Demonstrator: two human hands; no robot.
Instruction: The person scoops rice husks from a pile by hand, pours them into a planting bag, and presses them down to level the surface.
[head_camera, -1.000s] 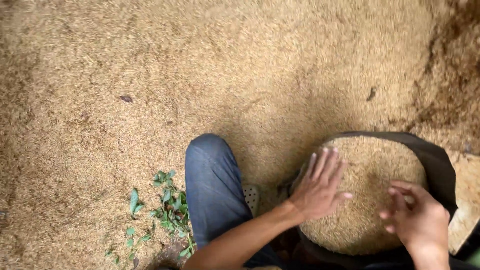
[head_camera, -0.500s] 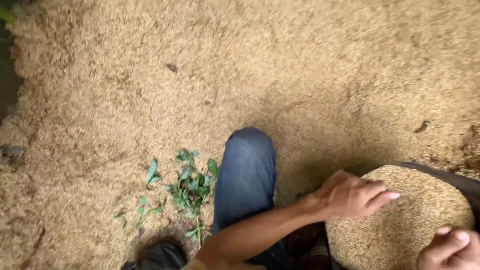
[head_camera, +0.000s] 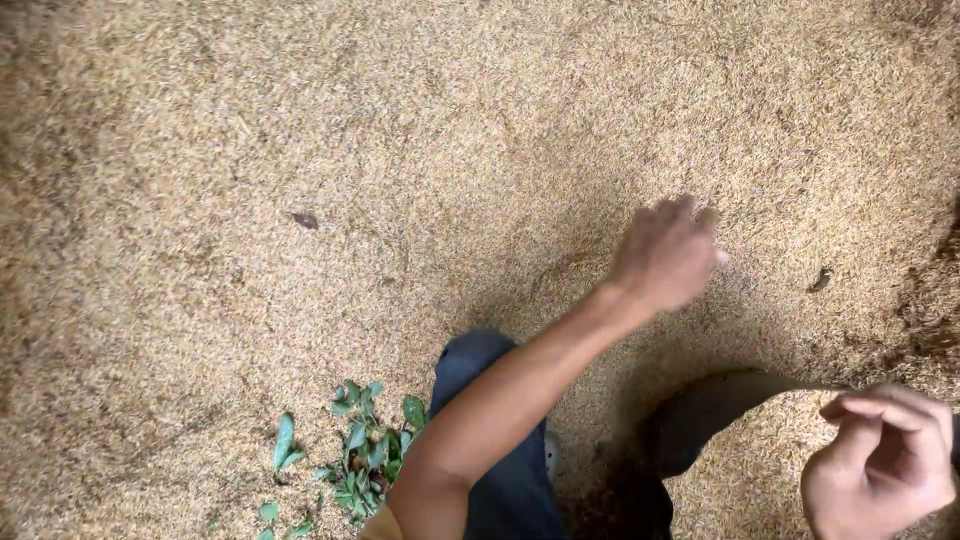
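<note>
The ground is covered all over with a wide spread of dry golden-brown grain (head_camera: 300, 150).

The left hand (head_camera: 665, 255) is stretched out over the grain, a little to the right of the middle. Its fingers are curled down and bunched close together. The hand looks blurry, so I cannot tell if it is holding any grain or even touching it. Its bare arm runs back down toward 7 o'clock.

The right hand (head_camera: 880, 470) is in the corner at 5 o'clock. Its fingers are curled in, with the thumb and fingertips pinched together. I cannot tell if something tiny is between them. This hand sits above a round dark-rimmed container full of the same grain (head_camera: 740, 480). The dark rim curves around at the top.

The two hands are well apart.

A knee in blue denim trousers (head_camera: 480, 370) pokes up at 6 o'clock, just under the left arm. Beside it, toward 7 o'clock, lies a small bunch of green leaves (head_camera: 365, 440). One small dark leaf (head_camera: 303, 220) lies alone at 9 o'clock. Another dark bit (head_camera: 820, 280) lies at 3 o'clock, near the left hand.
</note>
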